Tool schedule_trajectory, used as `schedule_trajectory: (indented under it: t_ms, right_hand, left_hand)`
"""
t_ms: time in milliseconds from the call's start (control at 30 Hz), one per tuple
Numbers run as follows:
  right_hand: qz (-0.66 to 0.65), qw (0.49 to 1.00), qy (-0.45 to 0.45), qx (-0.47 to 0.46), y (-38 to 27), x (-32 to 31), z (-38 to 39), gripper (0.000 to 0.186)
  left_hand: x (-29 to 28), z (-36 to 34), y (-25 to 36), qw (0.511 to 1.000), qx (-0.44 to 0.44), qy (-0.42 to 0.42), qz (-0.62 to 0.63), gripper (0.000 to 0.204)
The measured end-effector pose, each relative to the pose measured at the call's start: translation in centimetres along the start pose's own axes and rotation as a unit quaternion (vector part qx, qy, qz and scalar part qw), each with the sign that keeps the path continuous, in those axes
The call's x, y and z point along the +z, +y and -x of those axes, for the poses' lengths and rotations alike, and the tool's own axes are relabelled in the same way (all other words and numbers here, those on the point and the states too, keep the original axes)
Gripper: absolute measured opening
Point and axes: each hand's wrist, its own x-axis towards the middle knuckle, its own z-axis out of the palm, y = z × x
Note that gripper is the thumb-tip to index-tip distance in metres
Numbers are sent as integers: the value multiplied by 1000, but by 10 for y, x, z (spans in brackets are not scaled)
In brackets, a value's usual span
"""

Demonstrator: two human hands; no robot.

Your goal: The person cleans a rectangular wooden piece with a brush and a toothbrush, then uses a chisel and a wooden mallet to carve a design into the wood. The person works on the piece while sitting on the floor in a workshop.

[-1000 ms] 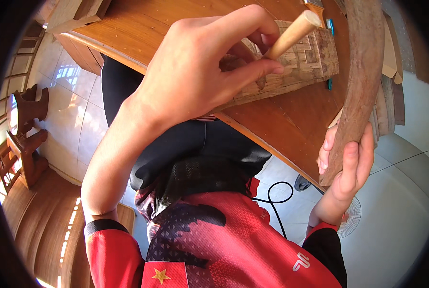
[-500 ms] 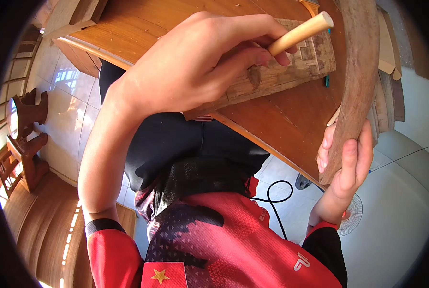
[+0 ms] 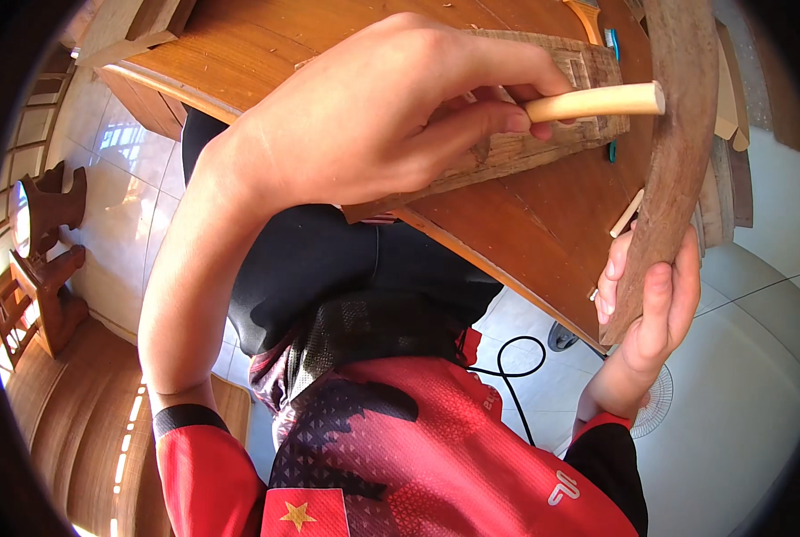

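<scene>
My left hand (image 3: 364,116) pinches a pale round wooden stick (image 3: 597,104) between thumb and fingers; its other end is hidden inside the hand. The stick's blunt end points right and meets the edge of a long curved brown piece of wood (image 3: 682,134) in view; whether they touch I cannot tell. My right hand (image 3: 655,300) is wrapped around the lower end of that curved wood, which stands up past the top of the picture. Beneath my left hand lies a rough wooden board (image 3: 543,157) with a cut recess near its right end.
The brown wooden table (image 3: 543,224) runs diagonally. On it are an orange-handled brush (image 3: 586,20), a blue toothbrush (image 3: 612,40) and a small pale stick (image 3: 627,215) close to my right hand. A fan (image 3: 655,403) and a black cable (image 3: 510,376) are below.
The pale stick has swung from slanting upward to nearly level, its end moving right and down toward the curved wood. My left hand has shifted slightly right. The right hand keeps its grip.
</scene>
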Motion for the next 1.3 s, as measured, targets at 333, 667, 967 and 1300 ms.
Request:
schedule_trajectory:
  t_ms: [333, 667, 967, 1300]
  right_hand:
    - [-5, 1000, -6, 3, 1, 1, 1, 44]
    - [-7, 1000, -9, 12, 1, 2, 3, 46]
    - [5, 1000, 0, 8, 0, 6, 4, 43]
    - [6, 1000, 29, -10, 3, 22, 15, 48]
  left_hand:
    - [0, 2, 0, 1000, 6, -1, -11, 30]
    - [1, 2, -3, 1000, 6, 3, 12, 28]
    - [-2, 0, -7, 1000, 22, -17, -9, 25]
    - [-4, 1, -13, 1000, 26, -11, -6, 25]
